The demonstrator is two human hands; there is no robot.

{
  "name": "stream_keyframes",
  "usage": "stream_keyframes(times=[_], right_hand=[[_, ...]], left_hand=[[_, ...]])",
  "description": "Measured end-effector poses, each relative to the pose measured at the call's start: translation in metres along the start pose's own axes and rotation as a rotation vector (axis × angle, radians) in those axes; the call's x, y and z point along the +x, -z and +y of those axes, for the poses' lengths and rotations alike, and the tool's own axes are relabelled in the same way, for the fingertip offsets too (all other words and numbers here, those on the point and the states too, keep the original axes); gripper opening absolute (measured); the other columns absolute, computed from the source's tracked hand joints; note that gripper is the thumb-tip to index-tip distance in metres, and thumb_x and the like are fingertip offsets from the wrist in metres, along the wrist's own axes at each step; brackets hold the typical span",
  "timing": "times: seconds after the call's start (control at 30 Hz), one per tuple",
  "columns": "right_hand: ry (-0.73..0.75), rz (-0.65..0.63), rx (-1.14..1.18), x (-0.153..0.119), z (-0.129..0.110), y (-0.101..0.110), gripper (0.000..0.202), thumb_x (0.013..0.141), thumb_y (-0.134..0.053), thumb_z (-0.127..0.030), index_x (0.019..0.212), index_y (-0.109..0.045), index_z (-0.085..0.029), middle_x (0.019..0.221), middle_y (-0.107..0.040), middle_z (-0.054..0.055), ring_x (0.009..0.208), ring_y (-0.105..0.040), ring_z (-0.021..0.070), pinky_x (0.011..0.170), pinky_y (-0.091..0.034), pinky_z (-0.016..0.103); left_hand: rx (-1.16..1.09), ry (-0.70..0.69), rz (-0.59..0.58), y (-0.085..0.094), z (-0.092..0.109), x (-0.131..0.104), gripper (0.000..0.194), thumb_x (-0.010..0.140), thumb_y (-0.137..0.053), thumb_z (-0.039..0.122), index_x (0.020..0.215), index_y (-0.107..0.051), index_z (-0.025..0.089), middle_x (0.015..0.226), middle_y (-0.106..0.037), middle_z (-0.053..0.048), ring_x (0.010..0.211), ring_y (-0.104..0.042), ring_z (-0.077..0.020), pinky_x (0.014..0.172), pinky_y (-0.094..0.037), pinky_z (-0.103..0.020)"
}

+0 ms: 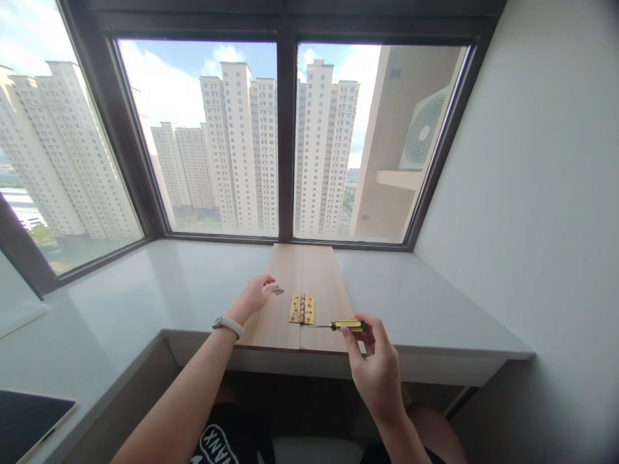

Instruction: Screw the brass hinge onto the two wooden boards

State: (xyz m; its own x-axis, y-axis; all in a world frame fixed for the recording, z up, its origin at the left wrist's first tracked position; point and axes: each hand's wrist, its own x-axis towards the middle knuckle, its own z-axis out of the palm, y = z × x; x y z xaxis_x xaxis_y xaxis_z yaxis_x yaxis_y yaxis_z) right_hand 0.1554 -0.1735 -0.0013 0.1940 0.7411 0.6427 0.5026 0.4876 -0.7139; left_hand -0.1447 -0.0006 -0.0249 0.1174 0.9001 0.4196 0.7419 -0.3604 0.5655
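Observation:
Two light wooden boards (324, 270) lie side by side on the white counter. A brass hinge (302, 309) lies open across their seam, near the front edge. My right hand (374, 348) holds a screwdriver (349, 325) by its yellow and black handle, its shaft pointing left just below the hinge. My left hand (254, 295), with a watch at the wrist, is over the left board beside a small pile of screws (277, 290). Its thumb and fingers are bent near the screws; whether a screw is between them is too small to tell.
The white counter (193, 277) runs along dark-framed windows (286, 129), with a white wall (522, 193) at the right. A dark flat device (33, 425) lies at the lower left. The counter's front edge is just below the boards.

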Motion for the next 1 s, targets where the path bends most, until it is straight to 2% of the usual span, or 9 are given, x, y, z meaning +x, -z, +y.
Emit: stream_keyframes(times=[0.2,0.43,0.63,0.83,0.9,1.0], right_hand=[[0.069,-0.077,0.003,0.030,-0.009,-0.029,0.025,0.095,-0.057,-0.038,0.114,-0.059,-0.021,0.100,-0.071,0.009,0.085,-0.070,0.0208,0.080,-0.059,0.036],[0.082,-0.143,0.002,0.037,-0.007,-0.052,0.025,0.096,-0.055,-0.037,0.113,-0.059,-0.020,0.098,-0.071,0.009,0.082,-0.070,0.0204,0.076,-0.059,0.034],[0.096,-0.171,-0.038,0.047,-0.011,-0.053,0.028,0.094,-0.057,-0.037,0.116,-0.057,-0.020,0.095,-0.070,0.008,0.076,-0.068,0.0200,0.073,-0.057,0.034],[0.188,-0.258,-0.117,0.066,-0.018,-0.057,0.024,0.095,-0.058,-0.034,0.112,-0.064,-0.020,0.089,-0.069,0.006,0.072,-0.063,0.0178,0.075,-0.052,0.031],[0.203,-0.254,-0.134,0.072,-0.022,-0.062,0.027,0.095,-0.059,-0.036,0.115,-0.064,-0.019,0.092,-0.069,0.007,0.074,-0.063,0.0181,0.075,-0.052,0.031],[0.223,-0.230,-0.120,0.079,-0.030,-0.073,0.024,0.097,-0.056,-0.036,0.109,-0.067,-0.019,0.097,-0.069,0.008,0.084,-0.063,0.0192,0.081,-0.051,0.031]], left_hand=[[-0.143,0.004,0.024,0.008,0.023,-0.026,0.030,0.093,-0.050,0.035,0.109,-0.069,0.018,0.111,-0.073,-0.011,0.098,-0.067,-0.0231,0.088,-0.053,-0.036],[-0.211,0.024,0.031,0.015,0.037,-0.046,0.030,0.093,-0.051,0.037,0.108,-0.070,0.019,0.115,-0.073,-0.010,0.094,-0.068,-0.0220,0.085,-0.054,-0.035],[-0.235,0.038,0.023,0.013,0.036,-0.048,0.027,0.093,-0.052,0.035,0.107,-0.071,0.021,0.110,-0.074,-0.008,0.094,-0.069,-0.0213,0.082,-0.054,-0.033],[-0.235,0.063,0.015,0.009,0.033,-0.045,0.028,0.093,-0.052,0.036,0.106,-0.071,0.020,0.108,-0.074,-0.009,0.094,-0.069,-0.0221,0.082,-0.054,-0.033],[-0.247,0.064,0.009,0.007,0.034,-0.045,0.028,0.092,-0.052,0.036,0.106,-0.071,0.019,0.108,-0.074,-0.009,0.094,-0.069,-0.0220,0.082,-0.054,-0.033],[-0.268,0.056,0.007,0.004,0.036,-0.045,0.029,0.093,-0.052,0.036,0.107,-0.071,0.020,0.107,-0.074,-0.009,0.094,-0.068,-0.0215,0.082,-0.054,-0.033]])
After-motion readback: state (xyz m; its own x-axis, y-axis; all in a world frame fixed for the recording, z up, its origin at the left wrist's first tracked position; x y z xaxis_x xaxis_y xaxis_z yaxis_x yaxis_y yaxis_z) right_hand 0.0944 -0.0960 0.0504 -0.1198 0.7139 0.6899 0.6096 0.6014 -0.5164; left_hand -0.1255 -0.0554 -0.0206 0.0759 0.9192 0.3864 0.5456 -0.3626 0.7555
